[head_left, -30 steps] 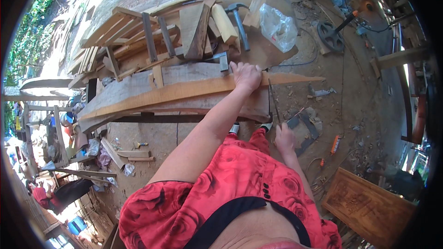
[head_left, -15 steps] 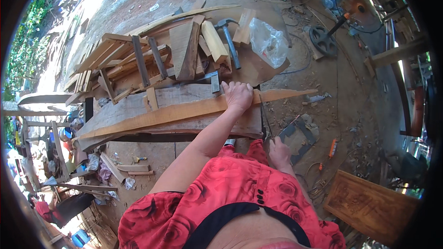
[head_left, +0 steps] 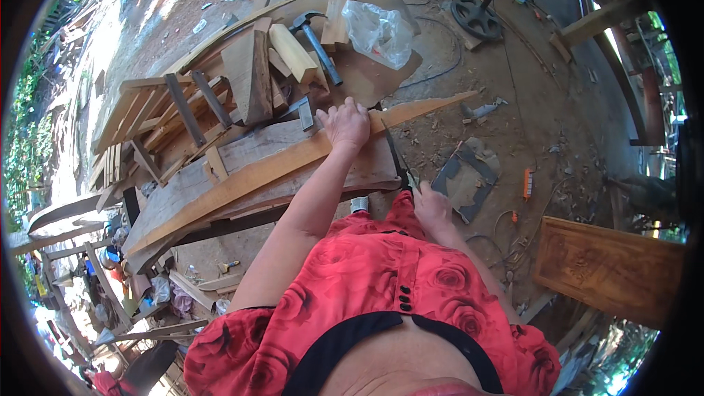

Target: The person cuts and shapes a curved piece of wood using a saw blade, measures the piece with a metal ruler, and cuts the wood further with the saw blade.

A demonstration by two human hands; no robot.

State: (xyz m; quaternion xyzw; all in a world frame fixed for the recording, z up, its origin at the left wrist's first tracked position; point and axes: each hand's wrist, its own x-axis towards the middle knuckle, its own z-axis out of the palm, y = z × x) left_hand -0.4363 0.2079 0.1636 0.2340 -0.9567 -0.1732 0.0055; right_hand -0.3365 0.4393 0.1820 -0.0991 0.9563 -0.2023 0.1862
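Seen from above, reaching up the frame with left arm (head_left: 314,205), bare and nearly straight, slanting from the lower left to just above centre. Ends there in left hand (head_left: 347,126), palm down, knuckles up, fingers (head_left: 332,113) bent and slightly apart, turned toward the upper left; wrist (head_left: 344,149) almost in line with the forearm. Brings right arm (head_left: 468,248) up from the lower right, shorter in view, tilted toward the upper left. Keeps right hand (head_left: 433,207) right of centre, below the left, folded in a grip, thumb hard to make out.
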